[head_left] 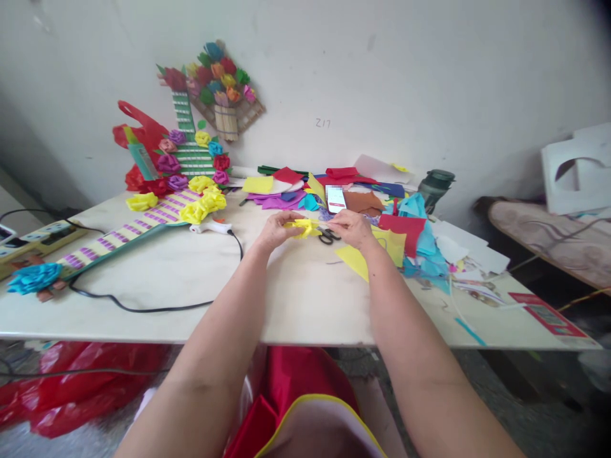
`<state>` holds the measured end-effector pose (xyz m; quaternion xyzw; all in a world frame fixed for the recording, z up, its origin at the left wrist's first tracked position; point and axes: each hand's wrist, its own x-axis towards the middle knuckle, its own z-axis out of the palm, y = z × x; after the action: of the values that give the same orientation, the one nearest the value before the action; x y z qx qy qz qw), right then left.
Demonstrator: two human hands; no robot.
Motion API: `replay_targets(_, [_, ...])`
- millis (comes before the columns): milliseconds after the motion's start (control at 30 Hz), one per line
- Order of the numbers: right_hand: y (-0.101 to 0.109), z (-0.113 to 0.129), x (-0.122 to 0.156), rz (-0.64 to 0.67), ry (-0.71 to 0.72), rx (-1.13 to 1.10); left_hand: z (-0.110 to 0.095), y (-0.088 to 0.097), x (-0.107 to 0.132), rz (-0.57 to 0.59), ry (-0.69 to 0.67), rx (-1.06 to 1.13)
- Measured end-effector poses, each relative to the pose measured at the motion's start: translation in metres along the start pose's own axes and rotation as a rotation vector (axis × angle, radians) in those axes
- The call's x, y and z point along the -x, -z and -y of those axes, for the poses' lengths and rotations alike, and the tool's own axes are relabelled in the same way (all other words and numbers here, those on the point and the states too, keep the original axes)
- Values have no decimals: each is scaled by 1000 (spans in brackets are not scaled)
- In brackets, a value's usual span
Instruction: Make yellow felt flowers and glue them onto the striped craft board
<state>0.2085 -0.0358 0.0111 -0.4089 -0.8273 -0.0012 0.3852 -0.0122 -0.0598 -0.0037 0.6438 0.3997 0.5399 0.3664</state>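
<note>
Both my hands meet over the middle of the pale table. My left hand is closed on a crumpled yellow paper flower. My right hand pinches the other side of the same yellow piece. Black-handled scissors lie on the table just under my right fingers. Yellow paper sheets lie beside my right wrist. A phone with a lit screen leans just behind my hands.
A white glue gun with a black cord lies to the left. Finished paper-flower craft pieces stand at the back left. Loose coloured papers pile at the right, and a power strip sits far left.
</note>
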Motion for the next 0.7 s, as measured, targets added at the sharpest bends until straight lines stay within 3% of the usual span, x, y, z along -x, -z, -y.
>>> replay_targets(167, [7,-2,1,24,-126,-23,4,2,-1,-38,12,48])
replay_targets(333, [2,-2,0,65,-275,-193,4,-3,0,-100,21,180])
replay_targets(567, [-1,17,-4,168,-311,-489,3,-13,1,-98,95,302])
replay_targets(700, [-5,22,-4,193,-335,-519,5,-18,1,-78,116,333])
